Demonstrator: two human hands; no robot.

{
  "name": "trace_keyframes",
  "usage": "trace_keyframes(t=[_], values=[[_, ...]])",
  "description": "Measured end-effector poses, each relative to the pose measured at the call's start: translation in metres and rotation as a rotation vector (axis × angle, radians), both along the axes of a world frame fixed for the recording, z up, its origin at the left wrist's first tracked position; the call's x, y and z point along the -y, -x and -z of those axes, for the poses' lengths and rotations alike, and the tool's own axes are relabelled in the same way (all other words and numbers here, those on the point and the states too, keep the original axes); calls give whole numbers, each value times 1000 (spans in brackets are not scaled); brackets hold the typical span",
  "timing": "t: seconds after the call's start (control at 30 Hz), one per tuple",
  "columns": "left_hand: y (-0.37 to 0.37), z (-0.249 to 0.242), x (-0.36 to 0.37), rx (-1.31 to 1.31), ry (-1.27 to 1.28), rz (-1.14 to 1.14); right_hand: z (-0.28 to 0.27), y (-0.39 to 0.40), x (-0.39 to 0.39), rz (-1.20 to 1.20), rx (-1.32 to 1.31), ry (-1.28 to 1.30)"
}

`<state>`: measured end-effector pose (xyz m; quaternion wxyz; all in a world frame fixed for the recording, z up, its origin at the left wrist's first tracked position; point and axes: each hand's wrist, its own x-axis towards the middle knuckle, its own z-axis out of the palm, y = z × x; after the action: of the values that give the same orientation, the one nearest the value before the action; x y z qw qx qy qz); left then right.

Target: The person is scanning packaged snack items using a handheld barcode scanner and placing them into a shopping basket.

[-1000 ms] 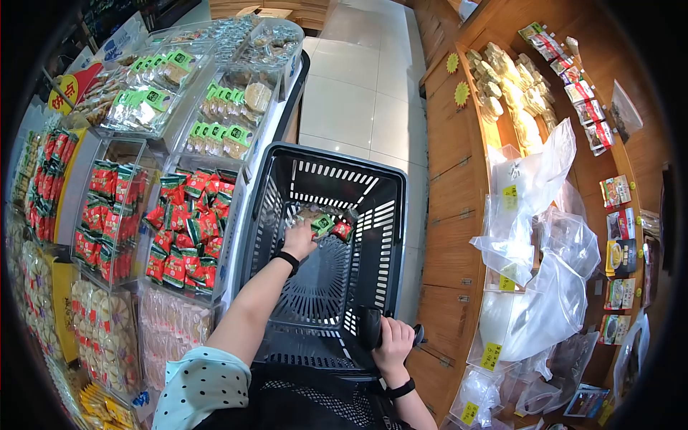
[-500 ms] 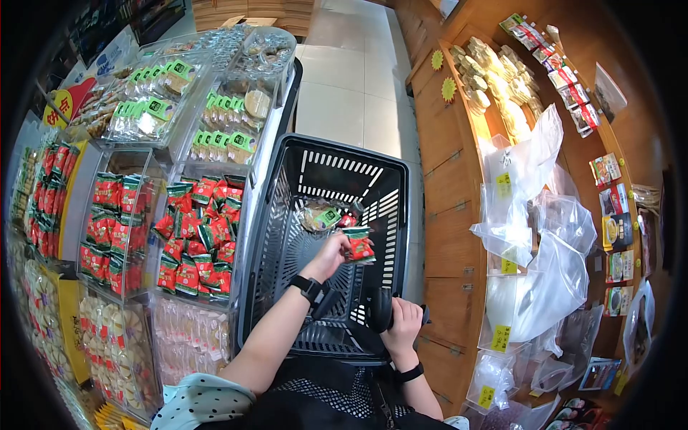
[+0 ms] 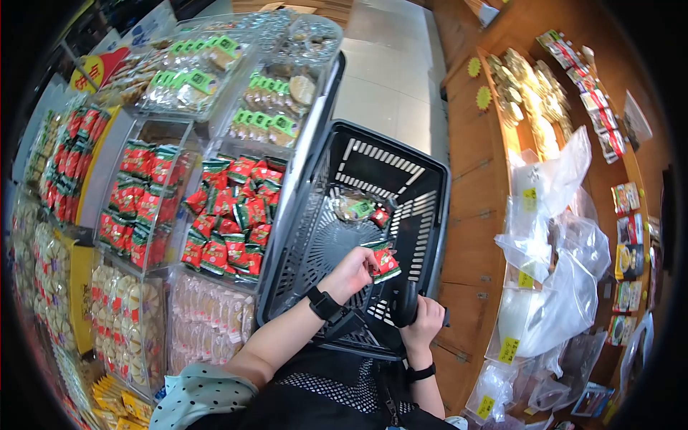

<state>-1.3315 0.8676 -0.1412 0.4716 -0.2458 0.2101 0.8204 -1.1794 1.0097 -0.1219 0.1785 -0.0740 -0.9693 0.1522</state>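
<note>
A red-and-green snack packet is pinched in the fingers of my left hand, above the inside of a black plastic shopping basket. My right hand is wrapped round the basket's dark handle at its near right side. Down on the slatted basket floor lie a clear bag with a green label and, touching or close beside it, a small red packet.
To the left, clear bins hold loose red-and-green packets, green-labelled packs and pale wrapped snacks. Wooden drawers line the right, below bins draped in plastic bags. A tiled aisle runs ahead.
The surroundings have shifted rightward in view. My left hand, still holding the snack packet, has drawn a little nearer to me over the basket. My right hand keeps its grip on the handle.
</note>
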Motion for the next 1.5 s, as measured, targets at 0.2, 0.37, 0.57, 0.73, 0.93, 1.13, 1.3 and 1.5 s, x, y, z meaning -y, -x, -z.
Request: trace_keyframes(t=[0.2, 0.37, 0.57, 0.73, 0.93, 1.13, 1.3, 1.5], values=[[24, -48, 51, -12, -10, -509, 0, 4, 5, 53, -14, -20], [57, -82, 92, -135, 29, -1062, 1, 7, 5, 78, -32, -44], [60, -93, 80, -441, 115, -958, 2, 9, 4, 69, 10, -67], [56, -72, 22, -420, 313, -348, 1, 11, 4, 66, 5, -84], [59, 31, -50, -1251, 820, 594, 3, 9, 3, 69, 28, -81], [56, 148, -71, -1813, 1352, 1102, 6, 4, 1, 70, 50, -85], [70, 186, -75, -2127, 1412, 1170, 5, 2, 2, 69, 72, -88], [71, 202, -90, -2296, 1681, 1215, 10, -1, 1, 69, 39, -58]])
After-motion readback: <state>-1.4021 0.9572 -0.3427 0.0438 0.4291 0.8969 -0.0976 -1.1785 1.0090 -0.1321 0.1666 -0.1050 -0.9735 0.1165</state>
